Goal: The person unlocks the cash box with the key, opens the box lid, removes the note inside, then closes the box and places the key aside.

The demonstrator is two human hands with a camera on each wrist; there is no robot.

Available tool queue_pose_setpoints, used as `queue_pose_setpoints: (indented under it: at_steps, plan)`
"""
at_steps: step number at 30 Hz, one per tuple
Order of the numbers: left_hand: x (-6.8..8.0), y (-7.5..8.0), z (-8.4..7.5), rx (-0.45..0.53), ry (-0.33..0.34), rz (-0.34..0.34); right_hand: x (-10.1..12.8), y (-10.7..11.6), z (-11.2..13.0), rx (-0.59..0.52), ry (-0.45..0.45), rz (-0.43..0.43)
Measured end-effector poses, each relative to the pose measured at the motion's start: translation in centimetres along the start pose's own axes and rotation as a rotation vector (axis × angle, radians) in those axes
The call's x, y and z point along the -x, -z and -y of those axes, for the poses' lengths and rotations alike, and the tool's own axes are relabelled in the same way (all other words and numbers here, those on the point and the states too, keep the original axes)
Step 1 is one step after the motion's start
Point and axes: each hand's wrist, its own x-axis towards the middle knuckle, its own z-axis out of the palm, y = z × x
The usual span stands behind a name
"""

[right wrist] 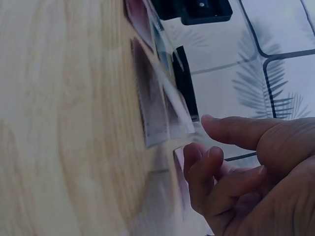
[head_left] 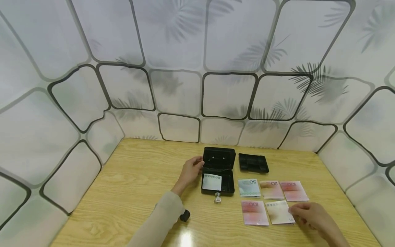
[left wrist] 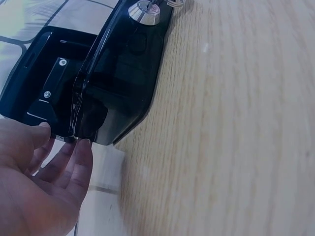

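Observation:
A small black cash box (head_left: 217,192) stands with its lid (head_left: 219,157) raised and a pale greenish banknote (head_left: 212,181) lying inside. My left hand (head_left: 191,168) rests at its left rear corner, thumb (left wrist: 43,132) against the lid's side and fingertips (left wrist: 84,147) by the hinge. Keys hang from the silver lock (left wrist: 145,12) at the front. To the right of the box, my right hand (head_left: 311,216) is at the right edge of a brownish banknote pile (head_left: 280,212). In the right wrist view its thumb (right wrist: 231,129) and bent fingers stay apart, with nothing seen between them.
Further banknote piles lie flat: a green 50 (head_left: 249,188), a brown 20 (head_left: 271,189), a pink 100 (head_left: 294,191) and another pink 100 (head_left: 254,213). A black plastic tray (head_left: 253,163) sits behind them. Patterned curtain (head_left: 229,96) bounds the wooden table (head_left: 142,164).

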Motion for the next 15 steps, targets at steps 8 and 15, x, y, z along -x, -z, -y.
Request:
queue_pose_setpoints:
  at_steps: [8,15]
  plan:
    - [0.1,0.2,-0.1,0.023,-0.012,0.007,-0.1,0.3,1.9,-0.035,-0.033,-0.012]
    - [0.1,0.1,0.0,0.018,-0.018,0.007,-0.6,-0.1,3.9,-0.081,-0.015,0.016]
